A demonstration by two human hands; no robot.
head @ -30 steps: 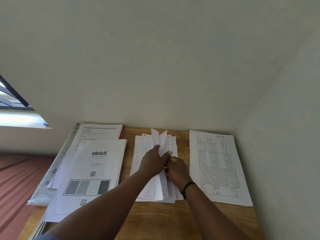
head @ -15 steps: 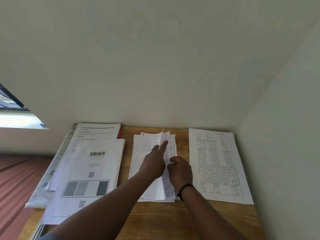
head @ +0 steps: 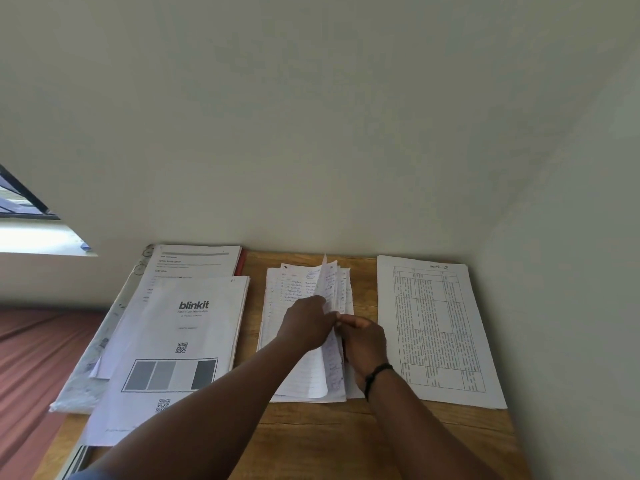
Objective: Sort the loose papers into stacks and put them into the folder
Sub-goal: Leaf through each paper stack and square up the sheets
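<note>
Centrally, handwritten stack [head: 298, 341] under both hands, blinkit stack [head: 187, 327] left, possibly folder [head: 241, 262] beneath

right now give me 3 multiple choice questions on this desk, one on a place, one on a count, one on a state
1. Where does the white printed sheet with the ruled table lie?
A. right of the handwritten stack
B. under the blinkit sheet
C. on the floor

2. How many grey-shaded boxes are in the strip on the white blinkit sheet?
A. one
B. three
C. six

3. What are the left hand and right hand doing?
A. resting flat on bare wood
B. leafing through the white handwritten paper stack
C. holding a pen

Answers: 1 A, it lies nearest the right wall on the wooden table. 2 B, two mid-grey and one dark. 3 B, pages stand lifted between the hands.
</note>
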